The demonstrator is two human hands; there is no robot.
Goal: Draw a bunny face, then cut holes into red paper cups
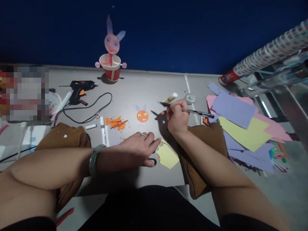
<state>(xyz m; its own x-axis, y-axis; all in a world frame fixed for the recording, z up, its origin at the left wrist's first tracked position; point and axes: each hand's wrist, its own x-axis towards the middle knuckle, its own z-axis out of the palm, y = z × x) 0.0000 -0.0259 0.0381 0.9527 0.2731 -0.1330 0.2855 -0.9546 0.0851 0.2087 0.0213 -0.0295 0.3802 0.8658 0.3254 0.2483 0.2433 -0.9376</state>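
My right hand (178, 118) is closed around a black-and-clear pen (201, 113), held sideways above the table with its tip toward the left. My left hand (139, 146) rests low over the table, fingers apart and slightly bent, holding nothing that shows. Beside its thumb lie black scissors (154, 161), mostly hidden, and a cut piece of yellow paper (169, 157). Between and beyond the hands lies an orange paper face (142, 116) with purple ears, pale yellow eyes and a white mouth. A glue stick (171, 97) lies just behind my right hand.
Orange scraps (117, 123) and white markers (104, 131) lie at left, before a black glue gun (80, 89). A red cup (112, 72) with a pink rabbit head stands behind. Coloured paper sheets (235, 107) and stacked cups (269, 49) are at right. A tape roll (190, 98) is nearby.
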